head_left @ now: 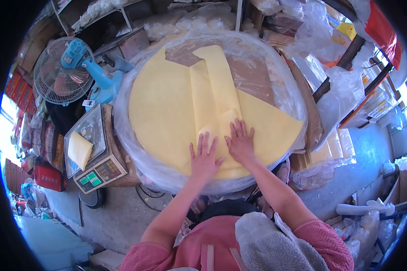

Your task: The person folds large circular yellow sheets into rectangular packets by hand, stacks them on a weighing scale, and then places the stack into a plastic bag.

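Note:
A large, thin, pale yellow round sheet (163, 104) covers most of a round table wrapped in clear plastic (140, 169). A strip of the sheet (219, 77) is folded over lengthwise along its middle, and a piece of the far edge is cut or torn away, baring brown board (253, 74). My left hand (205, 158) lies flat with fingers spread on the near middle of the sheet. Just right of it, my right hand (240, 142) presses flat on the folded part, fingers apart. Neither hand grips anything.
Left of the table, a digital scale (99, 174) carries a folded yellow sheet (80, 150). A blue fan (68, 67) stands behind it. Stacked yellow sheets in plastic (328, 151) lie at the right, beside a leaning cardboard piece (309, 104). Plastic bags (312, 36) crowd the far right.

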The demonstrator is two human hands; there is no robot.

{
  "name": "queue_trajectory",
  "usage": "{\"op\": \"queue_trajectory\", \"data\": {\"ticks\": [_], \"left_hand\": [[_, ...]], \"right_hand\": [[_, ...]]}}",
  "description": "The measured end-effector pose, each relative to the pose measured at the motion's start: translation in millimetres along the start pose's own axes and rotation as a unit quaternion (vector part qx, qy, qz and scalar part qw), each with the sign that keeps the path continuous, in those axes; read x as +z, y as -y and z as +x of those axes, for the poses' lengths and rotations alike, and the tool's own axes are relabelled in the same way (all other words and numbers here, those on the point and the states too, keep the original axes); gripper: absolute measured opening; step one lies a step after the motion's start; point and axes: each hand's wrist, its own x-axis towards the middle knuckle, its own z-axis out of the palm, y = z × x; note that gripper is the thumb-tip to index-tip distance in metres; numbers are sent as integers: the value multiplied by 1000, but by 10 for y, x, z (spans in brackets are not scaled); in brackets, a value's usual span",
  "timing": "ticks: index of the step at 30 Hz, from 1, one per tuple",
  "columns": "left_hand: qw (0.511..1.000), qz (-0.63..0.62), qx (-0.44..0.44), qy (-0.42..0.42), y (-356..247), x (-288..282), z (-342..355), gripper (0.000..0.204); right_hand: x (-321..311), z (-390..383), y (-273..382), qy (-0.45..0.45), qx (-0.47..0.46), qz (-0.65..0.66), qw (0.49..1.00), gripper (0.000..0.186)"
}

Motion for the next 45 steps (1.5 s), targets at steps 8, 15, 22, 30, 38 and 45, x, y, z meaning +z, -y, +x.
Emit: {"op": "queue_trajectory", "data": {"ticks": [8,15,22,30,38,45], "left_hand": [[998,16,8,53,20,267,36,68],[999,-6,3,54,55,207,149,65],[996,-35,66,38,313,346,546,51],[967,-186,-138,-101,1115,580,1869,41],[773,-450,-426,138,1513,689,2698,16],[736,-574,-358,-8,1403,786,2218,13]], "right_hand": [[-102,440,-35,21,-14,-4,1000,66],[-60,529,-87,83,-15,1,996,68],[-68,755,-269,56,-76,9,995,67],[-176,1857,-692,-5,87,176,981,34],[14,2453,-843,186,327,559,739,22],[157,2273,-935,163,334,653,660,22]]}}
